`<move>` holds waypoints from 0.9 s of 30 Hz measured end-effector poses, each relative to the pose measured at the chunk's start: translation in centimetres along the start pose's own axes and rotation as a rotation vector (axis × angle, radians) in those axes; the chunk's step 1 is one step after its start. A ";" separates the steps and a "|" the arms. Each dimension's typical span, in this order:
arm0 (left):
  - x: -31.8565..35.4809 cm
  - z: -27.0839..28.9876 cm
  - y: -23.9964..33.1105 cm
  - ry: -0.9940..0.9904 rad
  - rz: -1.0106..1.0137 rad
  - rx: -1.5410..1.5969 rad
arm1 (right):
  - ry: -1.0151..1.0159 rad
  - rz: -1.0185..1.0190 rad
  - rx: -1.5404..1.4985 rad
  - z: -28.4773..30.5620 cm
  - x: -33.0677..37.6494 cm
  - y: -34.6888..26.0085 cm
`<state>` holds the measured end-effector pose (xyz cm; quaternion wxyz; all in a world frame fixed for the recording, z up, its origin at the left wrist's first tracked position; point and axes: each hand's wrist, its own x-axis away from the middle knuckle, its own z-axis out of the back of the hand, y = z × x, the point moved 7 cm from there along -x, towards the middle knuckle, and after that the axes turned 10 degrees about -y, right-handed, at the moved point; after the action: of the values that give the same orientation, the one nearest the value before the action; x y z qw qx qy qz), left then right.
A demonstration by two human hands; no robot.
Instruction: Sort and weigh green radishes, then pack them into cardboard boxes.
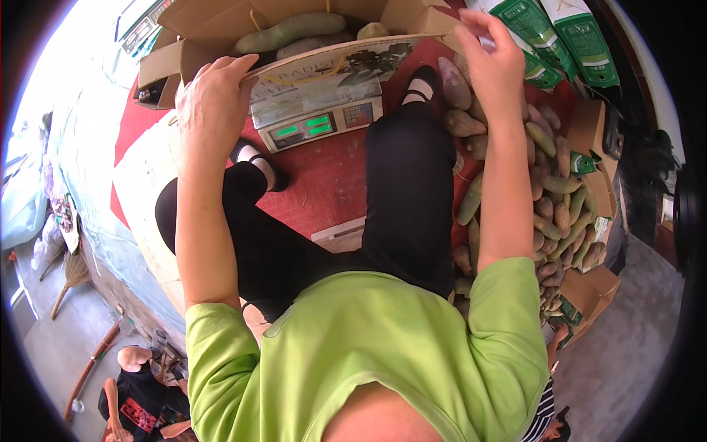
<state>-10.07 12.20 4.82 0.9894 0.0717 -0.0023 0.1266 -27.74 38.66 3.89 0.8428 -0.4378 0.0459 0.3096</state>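
Observation:
An open cardboard box (401, 60) with a printed front rests on a digital scale (318, 121) between my feet. Inside lie a long pale-green vegetable (291, 31) and some rounder brownish ones (373, 31). My left hand (213, 96) grips the box's near left corner, thumb along the upper edge of the front flap. At the opposite end, my right hand (492, 55) is curled at the flap's right corner, its fingers bent and closed on the cardboard edge. The scale shows lit green displays below the box.
A large heap of long green and brownish-purple vegetables (560, 199) spreads along my right side. Green-and-white cartons (578, 44) stand beyond it. Red covering (324, 177) lies under the scale. A broom (72, 276) leans at left, and another person (143, 390) sits at lower left.

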 end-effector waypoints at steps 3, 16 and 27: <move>0.3 0.0 -0.2 0.028 -0.008 -0.008 | 0.079 -0.229 -0.267 0.5 2.6 3.1; 0.2 0.0 -0.2 -0.011 0.026 -0.008 | 0.057 -0.594 -0.300 -1.4 14.3 17.6; 0.3 0.7 -1.1 -0.025 0.110 0.012 | -0.099 -0.948 -0.346 -5.7 24.7 24.1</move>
<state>-9.52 11.08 5.32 0.9803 0.0790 -0.0181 0.1799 -20.31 56.49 -25.33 0.8070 -0.5285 -0.2499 -0.0838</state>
